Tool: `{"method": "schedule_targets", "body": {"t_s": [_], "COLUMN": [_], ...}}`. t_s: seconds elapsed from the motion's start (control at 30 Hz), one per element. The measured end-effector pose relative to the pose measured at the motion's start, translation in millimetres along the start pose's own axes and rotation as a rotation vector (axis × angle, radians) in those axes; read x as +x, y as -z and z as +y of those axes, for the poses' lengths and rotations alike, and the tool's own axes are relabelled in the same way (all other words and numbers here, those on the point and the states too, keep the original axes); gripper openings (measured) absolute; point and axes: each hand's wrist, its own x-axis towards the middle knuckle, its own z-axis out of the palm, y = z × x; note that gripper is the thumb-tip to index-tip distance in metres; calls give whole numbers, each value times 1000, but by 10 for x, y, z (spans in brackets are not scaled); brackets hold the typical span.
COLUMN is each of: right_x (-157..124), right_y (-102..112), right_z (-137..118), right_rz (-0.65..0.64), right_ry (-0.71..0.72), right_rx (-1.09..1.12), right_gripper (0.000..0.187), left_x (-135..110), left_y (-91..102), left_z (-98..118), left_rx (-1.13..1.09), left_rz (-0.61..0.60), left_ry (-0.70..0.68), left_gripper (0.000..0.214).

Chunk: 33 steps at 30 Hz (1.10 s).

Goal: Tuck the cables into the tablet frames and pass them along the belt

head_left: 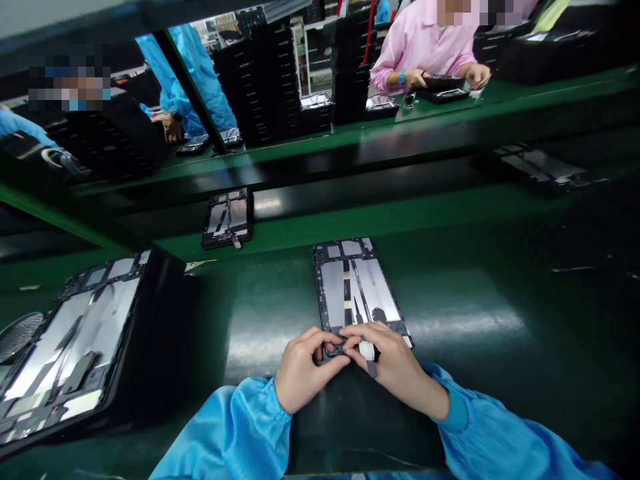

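Centre to lower centre, a flat black-framed tablet body with silvery panels (360,288) stretches lengthwise away from the hands, leaning left; left hand (307,370) and right hand (393,363), equally near, curl half-closed at its near end, grip unclear.

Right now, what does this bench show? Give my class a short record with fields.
Left hand: at near end of opened tablet; exact grip unclear
Right hand: same end, beside small white-and-grey piece
Surface: green bench
To the left: another opened tablet on a black base
Across: pink-sleeved person; black stacks
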Motion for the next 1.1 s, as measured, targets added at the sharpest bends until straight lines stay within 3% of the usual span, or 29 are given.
{"method": "schedule_targets", "body": {"t_s": [0.3, 0.4, 0.57, 0.7, 1.1], "right_x": [13, 11, -18, -35, -35], "right_y": [65, 46, -38, -68, -37], "right_z": [-12, -41, -44, -20, -10], "right_rz": [-90, -63, 13, 38, 13], "right_ry": [-31, -59, -7, 29, 24], "right_rx": [16, -1, -32, -41, -42], "right_gripper": [26, 28, 33, 36, 40], "left_x": [-6, -19, -121, -202, -213], "left_y": [25, 35, 54, 117, 212], "left_z": [-11, -2, -17, -57, -146], "left_rx": [125, 218, 659, 918, 863], "left_rz": [-17, -20, 47, 23, -35], "left_ry": [-82, -116, -425, -619, -634], "left_gripper": [6, 6, 16, 30, 32]}}
